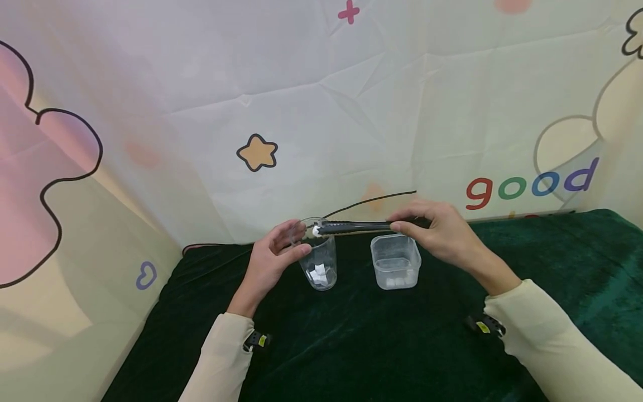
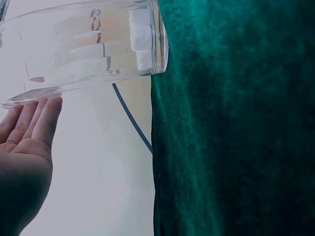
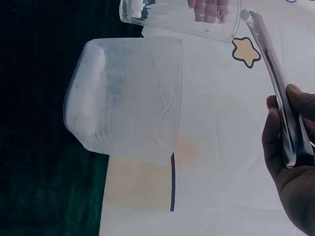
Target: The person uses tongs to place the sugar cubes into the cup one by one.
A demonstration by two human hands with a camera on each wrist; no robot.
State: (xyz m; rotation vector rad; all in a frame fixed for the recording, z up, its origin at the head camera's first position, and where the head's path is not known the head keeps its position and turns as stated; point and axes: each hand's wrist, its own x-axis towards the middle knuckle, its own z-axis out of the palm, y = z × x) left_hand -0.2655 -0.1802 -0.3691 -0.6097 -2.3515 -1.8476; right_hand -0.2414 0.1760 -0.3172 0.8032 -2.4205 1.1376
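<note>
My right hand (image 1: 439, 234) grips a pair of metal tongs (image 1: 356, 226), which look dark in the head view and silver in the right wrist view. A small white piece (image 1: 316, 230) sits between the tong tips, over the mouth of a clear glass (image 1: 329, 257). Several white pieces (image 1: 320, 274) lie at the bottom of that upright glass. Cupped loosely at the glass's left side is my left hand (image 1: 276, 245), thumb in front and nearly straight fingers (image 2: 49, 118) against its side. Below the right hand stands a translucent plastic tub (image 1: 397, 262) with white pieces on its floor.
Dark green velvet cloth (image 1: 351, 346) covers the table. A pale printed backdrop (image 1: 321, 134) rises close behind the glass and the tub. The tub stands a short way right of the glass.
</note>
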